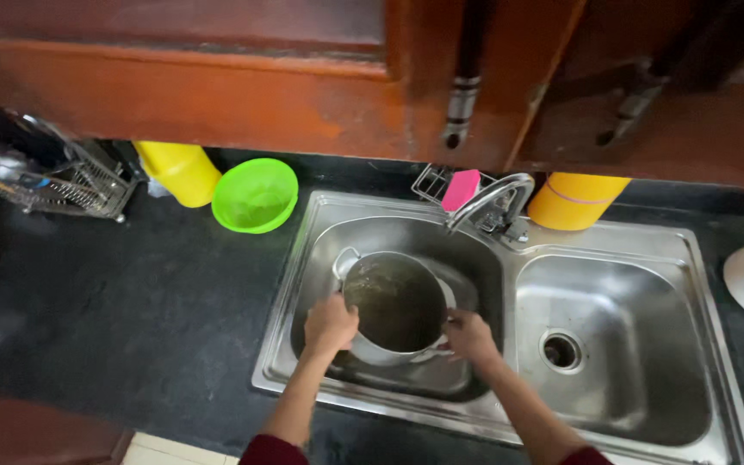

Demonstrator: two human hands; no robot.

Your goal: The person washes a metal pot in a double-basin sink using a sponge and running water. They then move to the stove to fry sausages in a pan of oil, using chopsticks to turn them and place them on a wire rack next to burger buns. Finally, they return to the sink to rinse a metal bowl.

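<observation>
Both hands grip a steel pot (pixel 395 306) in the left basin of the double sink (pixel 699 258): left hand (pixel 331 323) and right hand (pixel 468 336) closed on its opposite rims. Murky water fills the pot. A green bowl (pixel 255 195) sits empty on the dark worktop (pixel 131 301).

Dark counter (pixel 131 301): green bowl (pixel 255 195), rack (pixel 71 185)

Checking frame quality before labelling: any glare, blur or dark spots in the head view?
Head view: soft glare on the steel double sink and curved faucet; round metal pot, left hand and right hand reasonably sharp; black counter dim, left edge slightly blurred.
</observation>
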